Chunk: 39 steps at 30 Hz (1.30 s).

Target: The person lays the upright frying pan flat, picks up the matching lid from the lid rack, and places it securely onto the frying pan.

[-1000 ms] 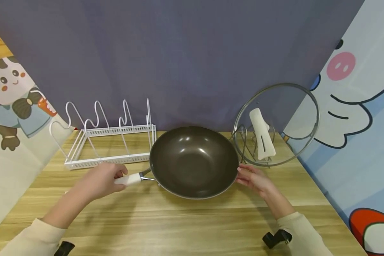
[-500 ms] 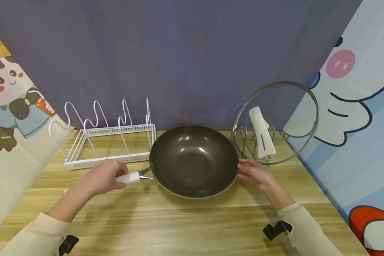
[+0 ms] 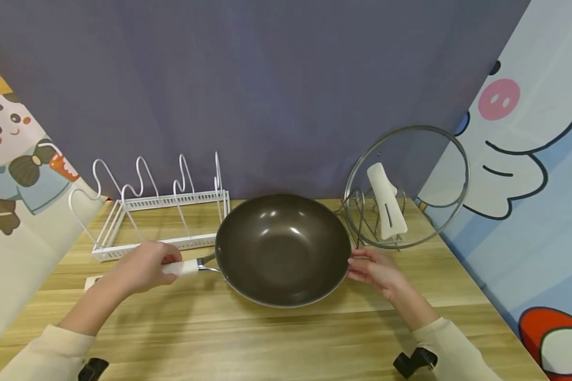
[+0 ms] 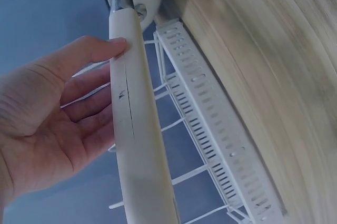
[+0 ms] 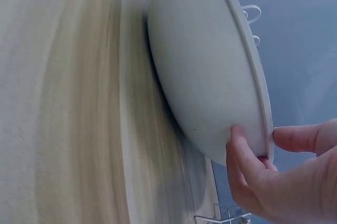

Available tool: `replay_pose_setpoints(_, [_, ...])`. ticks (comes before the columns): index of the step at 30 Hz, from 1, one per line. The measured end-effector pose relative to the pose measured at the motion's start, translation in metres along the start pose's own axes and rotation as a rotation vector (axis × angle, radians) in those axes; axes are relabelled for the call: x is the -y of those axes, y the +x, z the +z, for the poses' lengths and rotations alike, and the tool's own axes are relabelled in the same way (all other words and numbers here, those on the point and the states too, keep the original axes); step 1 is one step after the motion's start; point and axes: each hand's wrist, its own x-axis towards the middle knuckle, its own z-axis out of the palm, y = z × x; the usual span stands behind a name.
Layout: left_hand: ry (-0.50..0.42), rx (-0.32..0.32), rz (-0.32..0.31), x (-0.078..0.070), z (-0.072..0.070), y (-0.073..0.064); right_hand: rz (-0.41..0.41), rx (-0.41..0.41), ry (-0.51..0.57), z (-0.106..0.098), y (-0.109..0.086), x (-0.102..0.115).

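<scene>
A wok (image 3: 283, 251) with a dark brown inside and a pale outside sits in the middle of the wooden table, its long white handle (image 4: 138, 145) pointing left. My left hand (image 3: 145, 267) holds that handle; in the left wrist view the thumb lies on top and the fingers curl behind it. On the opposite side, my right hand (image 3: 374, 270) pinches the wok's rim. The right wrist view has the thumb at the rim's edge and fingertips (image 5: 238, 132) against the pale outer wall (image 5: 197, 61).
A white wire rack (image 3: 152, 248) with upright loops stands behind my left hand. At the back right, a glass lid (image 3: 466, 180) with a white handle (image 3: 387, 203) leans upright in a metal stand (image 3: 401, 198). A grey-blue wall (image 3: 276, 95) closes off the back.
The whole head view has shifted slightly, so wok, racks and lid all appear a little lower and further left. Both hands keep their hold on the wok.
</scene>
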Motion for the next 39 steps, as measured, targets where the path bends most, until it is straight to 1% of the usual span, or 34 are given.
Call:
replay_pose_setpoints(4, [0.023, -0.014, 0.005, 0.006, 0.001, 0.003, 0.017, -0.016, -0.007, 0.006, -0.009, -0.002])
replay_pose_setpoints(11, [0.040, -0.055, 0.013, 0.016, 0.003, 0.006, 0.018, -0.035, 0.008, 0.013, -0.019, -0.003])
replay_pose_setpoints(19, [0.023, -0.117, 0.023, 0.016, 0.003, 0.010, 0.018, -0.077, -0.021, 0.018, -0.027, -0.003])
replay_pose_setpoints(23, [0.013, -0.133, 0.007, 0.017, 0.008, 0.010, 0.038, -0.079, -0.037, 0.018, -0.030, -0.004])
replay_pose_setpoints(27, [0.018, -0.136, -0.002, 0.018, 0.011, 0.009, 0.050, -0.054, -0.055, 0.016, -0.032, -0.005])
replay_pose_setpoints(32, [0.024, -0.140, -0.001, 0.018, 0.011, 0.008, 0.042, -0.006, -0.062, 0.013, -0.032, -0.006])
replay_pose_setpoints(39, [-0.021, -0.138, 0.000, 0.017, 0.010, 0.005, 0.001, 0.064, -0.045, 0.007, -0.028, -0.006])
